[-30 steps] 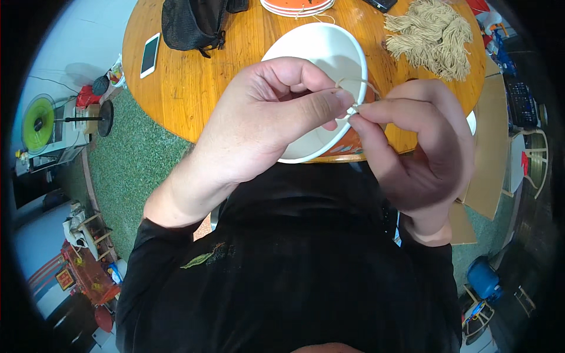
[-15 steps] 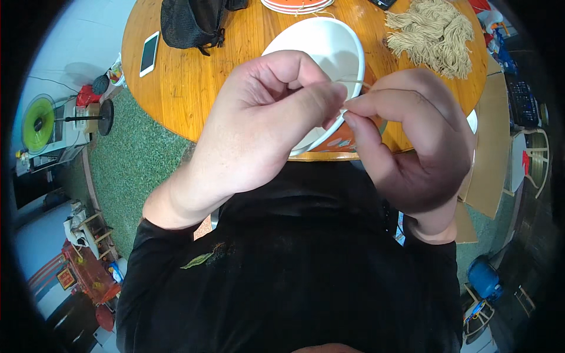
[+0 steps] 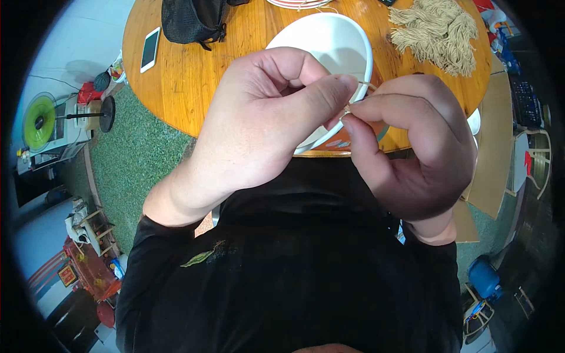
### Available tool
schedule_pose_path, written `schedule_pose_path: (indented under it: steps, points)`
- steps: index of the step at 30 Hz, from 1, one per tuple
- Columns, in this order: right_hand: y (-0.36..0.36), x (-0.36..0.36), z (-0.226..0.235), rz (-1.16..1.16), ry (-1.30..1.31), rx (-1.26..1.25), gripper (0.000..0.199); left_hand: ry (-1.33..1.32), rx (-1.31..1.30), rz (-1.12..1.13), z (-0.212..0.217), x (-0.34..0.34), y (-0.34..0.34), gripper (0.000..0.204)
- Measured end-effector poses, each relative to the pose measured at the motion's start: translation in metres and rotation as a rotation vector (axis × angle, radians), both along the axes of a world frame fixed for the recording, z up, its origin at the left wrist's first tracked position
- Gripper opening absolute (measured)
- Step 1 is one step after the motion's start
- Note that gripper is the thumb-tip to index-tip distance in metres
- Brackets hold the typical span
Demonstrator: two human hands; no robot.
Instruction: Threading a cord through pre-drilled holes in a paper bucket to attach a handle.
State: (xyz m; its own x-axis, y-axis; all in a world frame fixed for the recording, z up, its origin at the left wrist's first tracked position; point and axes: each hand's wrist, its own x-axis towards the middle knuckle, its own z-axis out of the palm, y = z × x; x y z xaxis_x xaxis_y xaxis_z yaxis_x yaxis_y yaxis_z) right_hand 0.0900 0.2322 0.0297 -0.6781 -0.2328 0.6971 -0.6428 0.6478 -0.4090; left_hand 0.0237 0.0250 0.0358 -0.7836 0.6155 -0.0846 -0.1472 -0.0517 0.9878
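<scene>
Both hands are raised over the near rim of a white bucket (image 3: 321, 36) with an orange printed outside. My left hand (image 3: 259, 117) is closed in a pinch, thumb against the curled fingers, on a thin beige string (image 3: 368, 85). Opposite it, my right hand (image 3: 421, 138) pinches the string between thumb and forefinger; a small pale bit shows at those fingertips. The fingertips of the two hands almost meet. Most of the string is hidden behind the fingers, and whether it joins the bucket I cannot tell.
The bucket stands on a round wooden table (image 3: 170, 100). A bundle of beige yarn (image 3: 435, 35) lies at the back right. A black mesh bag (image 3: 191, 23) and a white phone (image 3: 150, 50) are at the left, with stacked round pieces (image 3: 299, 3) at the back. Cardboard (image 3: 491, 147) stands right.
The right fingertips have shifted slightly, and a small pale bit now shows between them. Both hands keep their pinch. The bucket and table appear slightly shifted in view.
</scene>
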Motion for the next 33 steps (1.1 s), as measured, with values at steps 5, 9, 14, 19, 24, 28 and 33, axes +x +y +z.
schedule_pose_path:
  steps: [5, 9, 14, 19, 24, 28, 33]
  points:
    - [0.003, 0.0, 0.0, 0.002, 0.055, 0.037, 0.033, 0.057, -0.003, 0.041, 0.001, 0.002, 0.002, 0.014]
    - [0.001, -0.001, 0.001, 0.028, 0.034, 0.051, 0.031, 0.091, -0.044, 0.047, 0.002, 0.002, 0.002, 0.014]
    - [-0.004, 0.002, 0.003, -0.037, -0.026, 0.001, 0.026, 0.064, -0.049, 0.077, 0.004, 0.004, 0.0, 0.016]
    - [0.001, -0.002, -0.002, -0.01, 0.028, 0.007, 0.024, 0.063, -0.056, 0.08, 0.006, 0.004, 0.001, 0.017]
    - [0.0, 0.001, 0.01, -0.046, 0.044, 0.083, 0.024, 0.077, -0.059, 0.092, 0.006, 0.005, 0.002, 0.019]
    - [-0.001, -0.002, 0.007, -0.045, 0.085, 0.085, 0.022, 0.035, -0.029, 0.103, 0.005, 0.004, 0.002, 0.02]
    - [-0.001, -0.002, 0.015, -0.073, 0.012, 0.157, 0.018, 0.068, -0.03, 0.108, 0.003, 0.004, 0.001, 0.02]
